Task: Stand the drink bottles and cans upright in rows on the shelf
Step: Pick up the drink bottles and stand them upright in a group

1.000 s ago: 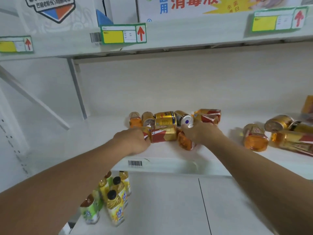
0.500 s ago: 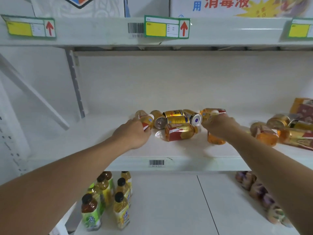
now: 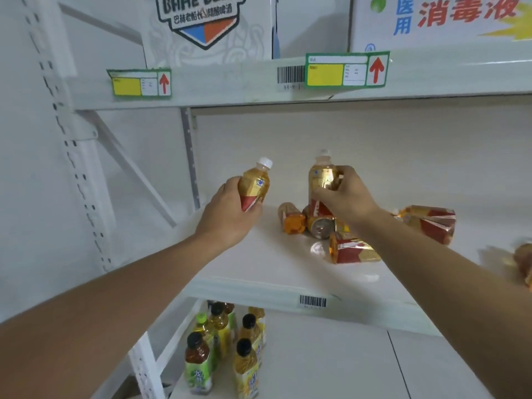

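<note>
My left hand [image 3: 229, 216] grips a small amber bottle [image 3: 256, 182] with a white cap and red-gold label, lifted above the white shelf [image 3: 259, 272] and tilted a little right. My right hand [image 3: 347, 194] grips a second bottle of the same kind [image 3: 321, 175], held upright over the pile. Below it lie more of these drinks on their sides: a bottle with its orange base toward me [image 3: 292, 218], a gold can [image 3: 321, 227] showing its end, and another bottle [image 3: 352, 250] nearer the front.
Another lying bottle [image 3: 429, 223] is to the right, and a blurred one [image 3: 524, 263] sits at the frame's right edge. Upright green and yellow bottles [image 3: 224, 349] stand on the shelf below. The upper shelf edge [image 3: 230, 84] carries price tags; a diagonal brace [image 3: 135, 171] runs at left.
Both hands were down in the pile of lying drinks; each has now lifted one bottle up off the shelf, turning it toward upright. The view has swung left.
</note>
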